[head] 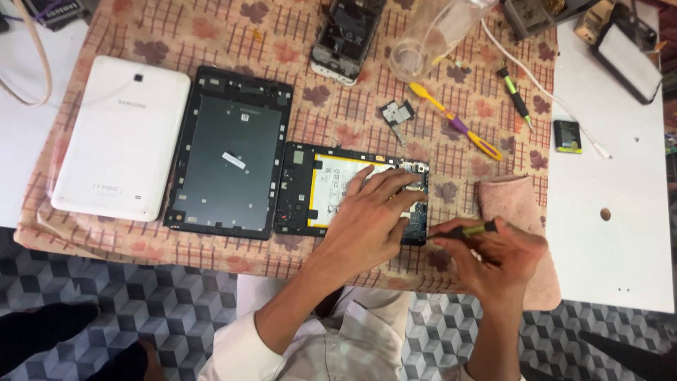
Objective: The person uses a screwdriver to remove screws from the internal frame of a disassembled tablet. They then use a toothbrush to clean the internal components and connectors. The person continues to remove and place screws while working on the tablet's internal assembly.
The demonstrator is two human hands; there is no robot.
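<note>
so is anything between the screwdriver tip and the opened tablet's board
Nothing visible does. The right hand holds the screwdriver with its tip at the right edge of the opened tablet. The left hand lies flat on the tablet, beside the tip rather than across it.

Left hand (pixel 367 219) steadies opened tablet (pixel 300 189); right hand (pixel 504 257) grips screwdriver (pixel 469 229).

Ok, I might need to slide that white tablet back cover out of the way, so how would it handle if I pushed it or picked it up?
The white back cover is a thin empty shell, so probably light. It lies flat on the patterned cloth, which may drag and bunch rather than let it glide. Its glossy surface could be slippery, and it may flex if lifted by one corner.
</note>
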